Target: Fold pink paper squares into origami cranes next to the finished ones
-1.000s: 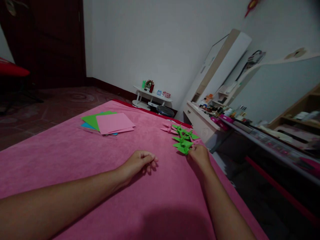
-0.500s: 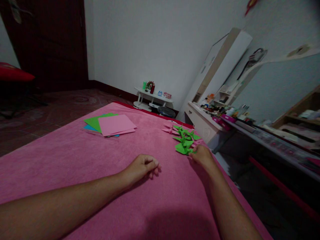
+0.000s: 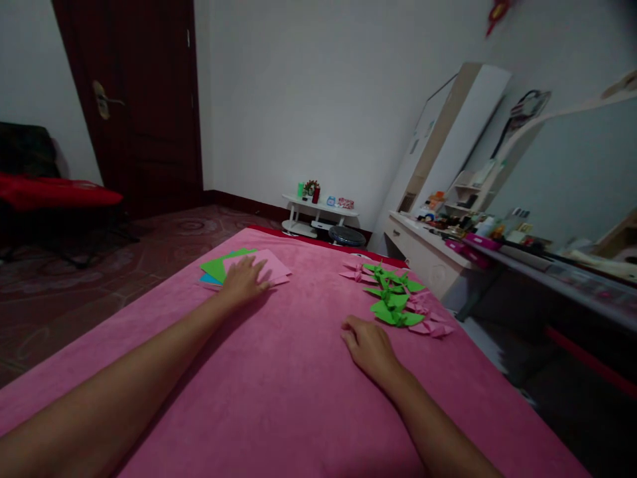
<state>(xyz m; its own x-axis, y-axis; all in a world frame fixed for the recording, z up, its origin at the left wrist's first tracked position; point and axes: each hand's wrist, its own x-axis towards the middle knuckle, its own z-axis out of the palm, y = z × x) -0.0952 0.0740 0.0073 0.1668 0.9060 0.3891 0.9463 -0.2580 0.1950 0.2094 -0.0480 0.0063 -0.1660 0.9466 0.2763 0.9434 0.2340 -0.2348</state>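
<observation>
My left hand (image 3: 243, 282) reaches over the paper stack at the left, fingers spread on the top pink sheet (image 3: 275, 264). A green sheet (image 3: 213, 268) and a blue sheet (image 3: 211, 279) stick out from under it. My right hand (image 3: 369, 345) rests on the pink cloth (image 3: 298, 392), its fingers loosely curled together with nothing visible in them. Just beyond it lie several folded paper cranes: a green crane (image 3: 395, 312) is closest, with a pink crane (image 3: 434, 326) beside it and another pink crane (image 3: 359, 271) at the back of the group.
A dressing table (image 3: 428, 249) crowded with small items runs along the right, below a mirror (image 3: 572, 179). Past the cloth's far edge stand a low white shelf (image 3: 318, 211) and a dark round stool (image 3: 347, 235). A red-seated chair (image 3: 60, 192) is at the left, near a door (image 3: 144, 133).
My left hand has moved forward and left onto the paper stack. My right hand has left the cranes and come back toward the middle of the cloth. The view has shifted left.
</observation>
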